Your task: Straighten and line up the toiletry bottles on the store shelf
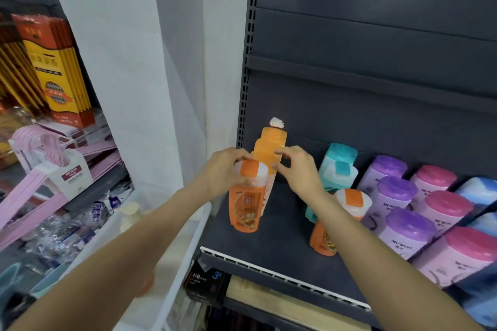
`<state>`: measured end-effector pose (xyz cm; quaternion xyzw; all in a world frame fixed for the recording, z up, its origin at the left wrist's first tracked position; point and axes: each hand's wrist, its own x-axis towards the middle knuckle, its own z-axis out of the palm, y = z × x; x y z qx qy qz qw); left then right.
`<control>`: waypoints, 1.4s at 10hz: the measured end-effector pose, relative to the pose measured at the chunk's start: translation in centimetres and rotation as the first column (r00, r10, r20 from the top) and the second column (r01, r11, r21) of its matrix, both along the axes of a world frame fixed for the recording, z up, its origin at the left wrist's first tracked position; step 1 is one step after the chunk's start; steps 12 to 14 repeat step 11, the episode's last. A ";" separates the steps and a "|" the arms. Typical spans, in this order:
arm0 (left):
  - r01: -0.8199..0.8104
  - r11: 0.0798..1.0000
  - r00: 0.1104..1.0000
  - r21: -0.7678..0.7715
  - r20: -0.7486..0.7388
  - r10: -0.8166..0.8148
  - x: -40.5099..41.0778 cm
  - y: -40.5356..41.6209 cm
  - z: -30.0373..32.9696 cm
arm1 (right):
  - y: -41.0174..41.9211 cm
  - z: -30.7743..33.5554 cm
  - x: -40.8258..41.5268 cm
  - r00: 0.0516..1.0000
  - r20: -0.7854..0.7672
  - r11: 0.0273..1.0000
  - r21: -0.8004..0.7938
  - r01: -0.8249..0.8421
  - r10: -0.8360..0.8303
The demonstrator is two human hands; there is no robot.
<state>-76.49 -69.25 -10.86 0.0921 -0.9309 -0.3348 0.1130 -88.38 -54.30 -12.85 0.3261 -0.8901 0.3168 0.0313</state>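
Hands at shelf's point(282, 247) left end: left hand point(223, 172) curled round front orange bottle's point(246, 201) cap, right hand point(298, 169) fingers pinching tall orange bottle point(269, 145) behind it.

We see a dark grey metal shelf point(274, 250) with a white ribbed strip along its front edge. On it stands an orange bottle with a white-and-orange cap point(246, 201) near the left end, a taller orange bottle point(270, 148) right behind it, and another orange bottle point(324, 239) further right, nearer the front. Behind that stand teal-capped bottles point(339, 166). To the right, purple-lidded jars point(395, 191) and pink-lidded jars point(443, 204) stand in rows running front to back.
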 end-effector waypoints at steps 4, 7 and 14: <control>0.043 0.999 0.995 0.001 0.086 -0.043 -1.0 0.0 -3.1 | -1.2 -1.6 -1.0 0.998 -0.038 0.999 0.025 -0.047 0.048; 0.047 0.999 0.995 0.000 0.091 -0.047 -1.5 0.6 -3.2 | -1.4 -1.6 -1.1 0.995 -0.078 0.995 0.076 -0.060 0.066; 0.019 1.000 0.998 -0.014 0.064 -0.018 -0.3 0.7 -2.8 | -0.9 -0.9 -1.0 0.993 -0.027 0.978 0.175 -0.112 0.118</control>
